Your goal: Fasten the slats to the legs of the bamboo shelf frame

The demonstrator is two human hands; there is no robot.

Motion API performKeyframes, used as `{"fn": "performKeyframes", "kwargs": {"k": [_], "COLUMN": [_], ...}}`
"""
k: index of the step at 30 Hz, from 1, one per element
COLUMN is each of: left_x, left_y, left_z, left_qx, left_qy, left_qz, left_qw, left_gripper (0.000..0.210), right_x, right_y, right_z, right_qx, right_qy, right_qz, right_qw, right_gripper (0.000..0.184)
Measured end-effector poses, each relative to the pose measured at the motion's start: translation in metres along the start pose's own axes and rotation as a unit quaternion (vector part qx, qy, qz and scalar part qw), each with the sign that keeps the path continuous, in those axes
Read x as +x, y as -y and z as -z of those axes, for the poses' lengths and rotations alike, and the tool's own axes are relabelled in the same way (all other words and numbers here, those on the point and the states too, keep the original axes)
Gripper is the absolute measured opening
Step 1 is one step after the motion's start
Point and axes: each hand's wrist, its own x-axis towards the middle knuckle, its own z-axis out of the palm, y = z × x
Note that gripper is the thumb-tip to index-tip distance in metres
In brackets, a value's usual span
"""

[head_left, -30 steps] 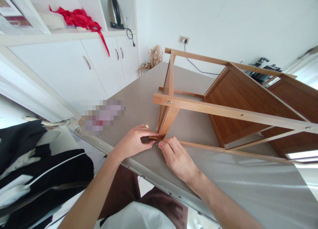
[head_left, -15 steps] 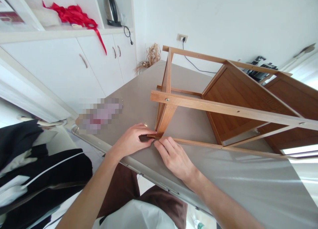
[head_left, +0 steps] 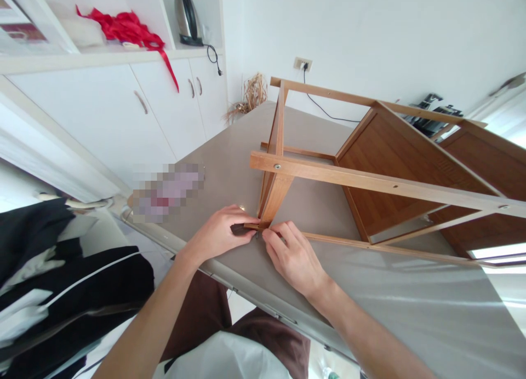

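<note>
A wooden shelf frame [head_left: 337, 173] with slatted panels lies on its side on the grey-brown table. My left hand [head_left: 219, 231] pinches the near lower rail's end between thumb and fingers, at the corner where a wooden crosspiece [head_left: 276, 195] meets it. Close to that corner, on the right, is my right hand [head_left: 293, 253], its fingers curled together; whether something small is in them is hidden. A tiny metal screw [head_left: 257, 234] shows between the two hands at the rail's outer side. Another screw head [head_left: 278, 166] sits in the upper rail.
A blurred-out packet [head_left: 168, 193] lies on the table [head_left: 230, 149] to the left. White cabinets [head_left: 102, 110] stand behind, bearing red ribbon [head_left: 127, 28] and an electric kettle [head_left: 189, 17]. Dark clothes [head_left: 82, 291] hang at lower left. A cable runs behind the frame.
My right hand has shifted slightly right, away from the corner, uncovering the screw. My left hand keeps its place on the rail end. The whole view has moved a little.
</note>
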Motion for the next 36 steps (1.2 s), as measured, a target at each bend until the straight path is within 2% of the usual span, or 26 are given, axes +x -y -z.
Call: {"fn": "performKeyframes", "kwargs": {"k": [9,19,24,30,36], "left_x": [0.0008,0.0008,0.0013,0.0001,0.0009], "left_y": [0.0002,-0.0011,-0.0005,0.0020,-0.0002], "left_z": [-0.0018,-0.0011,-0.0010,-0.0023,-0.0005], "left_qx": [0.011,0.013,0.002,0.003,-0.001], "left_qy": [-0.008,-0.008,0.000,-0.009,0.001], "left_qz": [-0.007,-0.005,-0.003,-0.007,-0.007], "left_qw": [1.000,1.000,1.000,1.000,1.000], "left_gripper": [0.019,0.019,0.021,0.020,0.021], "right_x": [-0.0053,-0.0090,-0.0093,-0.0059,-0.0056], "right_y": [-0.0027,-0.0024,0.0009,0.0027,-0.0010], "right_z": [0.0033,0.0025,0.0051,0.0104,0.0034], "right_qx": [-0.077,-0.089,-0.044,0.031,0.052], "right_qy": [0.067,0.077,0.082,0.037,0.040], "right_qz": [0.011,-0.008,0.007,-0.006,-0.012], "right_qw": [0.995,0.993,0.996,0.999,0.998], "right_gripper": [0.012,0.012,0.015,0.017,0.016]}}
